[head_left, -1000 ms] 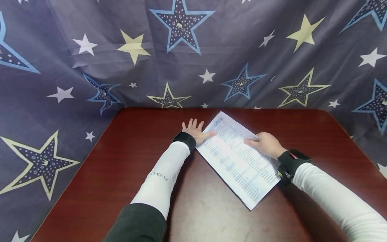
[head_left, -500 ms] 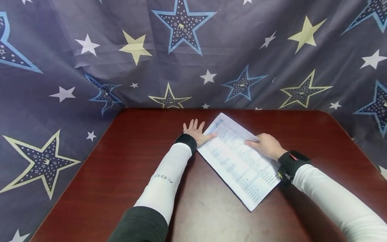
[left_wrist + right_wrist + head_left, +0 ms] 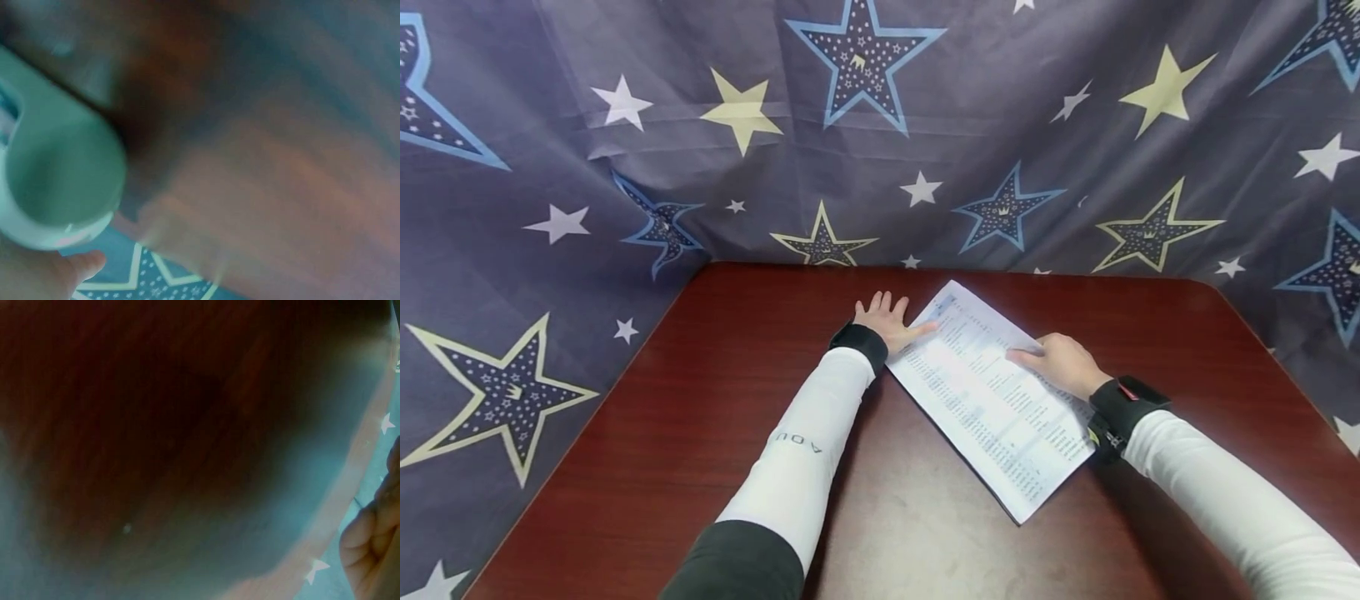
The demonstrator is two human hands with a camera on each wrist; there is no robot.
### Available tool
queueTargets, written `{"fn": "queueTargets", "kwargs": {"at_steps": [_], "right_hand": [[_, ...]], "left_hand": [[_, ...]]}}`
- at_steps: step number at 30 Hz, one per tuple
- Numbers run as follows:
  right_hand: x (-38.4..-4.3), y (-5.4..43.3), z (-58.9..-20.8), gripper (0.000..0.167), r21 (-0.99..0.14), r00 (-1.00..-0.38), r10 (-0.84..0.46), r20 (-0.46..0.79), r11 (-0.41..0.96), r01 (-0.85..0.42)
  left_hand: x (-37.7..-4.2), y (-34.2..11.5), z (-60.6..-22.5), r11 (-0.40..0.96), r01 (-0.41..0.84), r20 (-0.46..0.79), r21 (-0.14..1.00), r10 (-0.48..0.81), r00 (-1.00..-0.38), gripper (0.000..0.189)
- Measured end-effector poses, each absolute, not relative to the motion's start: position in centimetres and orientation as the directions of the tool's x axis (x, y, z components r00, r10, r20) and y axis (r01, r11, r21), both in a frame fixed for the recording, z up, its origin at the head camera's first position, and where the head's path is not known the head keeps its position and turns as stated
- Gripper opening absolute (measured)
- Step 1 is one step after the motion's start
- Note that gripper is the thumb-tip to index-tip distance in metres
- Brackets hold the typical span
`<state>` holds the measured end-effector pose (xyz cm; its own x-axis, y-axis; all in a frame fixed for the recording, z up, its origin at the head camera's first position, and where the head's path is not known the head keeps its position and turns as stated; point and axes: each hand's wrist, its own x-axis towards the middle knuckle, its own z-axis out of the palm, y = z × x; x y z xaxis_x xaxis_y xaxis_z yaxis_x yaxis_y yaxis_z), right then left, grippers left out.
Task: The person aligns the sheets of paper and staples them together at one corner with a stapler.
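Observation:
White printed sheets of paper (image 3: 970,392) lie slanted across the table in the head view, a dark line along their lower edge. My right hand (image 3: 1062,363) pinches their right side, thumb on top and the other fingers out of sight beneath. In the right wrist view that hand (image 3: 375,540) shows curled fingers at the right edge. My left hand (image 3: 889,323) is at the sheets' upper left edge, fingers spread straight, thumb over the paper. Close by that hand in the left wrist view is a pale green, round-ended thing (image 3: 69,165) of unclear kind, hidden in the head view.
The dark red wooden table (image 3: 737,392) reaches back to a grey curtain (image 3: 685,100) printed with stars. Both wrists wear black bands. The wrist views are blurred over much of the table.

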<state>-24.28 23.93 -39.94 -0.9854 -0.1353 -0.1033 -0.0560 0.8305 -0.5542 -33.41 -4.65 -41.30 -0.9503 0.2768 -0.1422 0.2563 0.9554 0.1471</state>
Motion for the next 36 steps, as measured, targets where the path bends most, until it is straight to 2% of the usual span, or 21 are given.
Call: {"fn": "queueTargets", "kwargs": {"at_steps": [11, 18, 23, 30, 33, 36], "right_hand": [[-24.4, 24.0, -40.1, 0.051, -0.543, -0.986, -0.125, -0.105, 0.838, -0.048], [-24.3, 23.9, -40.3, 0.054, -0.553, -0.985, -0.127, -0.119, 0.832, -0.041], [-24.3, 24.1, -40.4, 0.055, -0.549, -0.986, -0.114, -0.125, 0.835, -0.027], [-24.1, 24.0, -40.5, 0.052, -0.564, -0.986, -0.107, -0.127, 0.826, -0.017], [-24.1, 23.9, -40.6, 0.052, -0.575, -0.986, -0.111, -0.124, 0.818, -0.020], [-24.0, 23.9, -40.6, 0.053, -0.590, -0.986, -0.105, -0.131, 0.807, -0.007]], "left_hand": [[-33.9, -5.0, -39.9, 0.939, 0.326, -0.113, 0.113, 0.338, -0.934, 0.091], [-33.5, -6.9, -38.5, 0.866, 0.498, -0.128, 0.050, 0.500, -0.857, 0.084], [-32.1, -8.4, -36.8, 0.758, 0.652, -0.156, -0.020, 0.642, -0.751, 0.058], [-30.5, -9.9, -36.9, 0.600, 0.793, -0.098, -0.105, 0.787, -0.609, 0.020], [-30.1, -10.3, -36.9, 0.572, 0.810, -0.074, -0.127, 0.809, -0.583, 0.010], [-30.0, -10.5, -36.7, 0.574, 0.809, -0.062, -0.127, 0.809, -0.584, 0.008]]}}
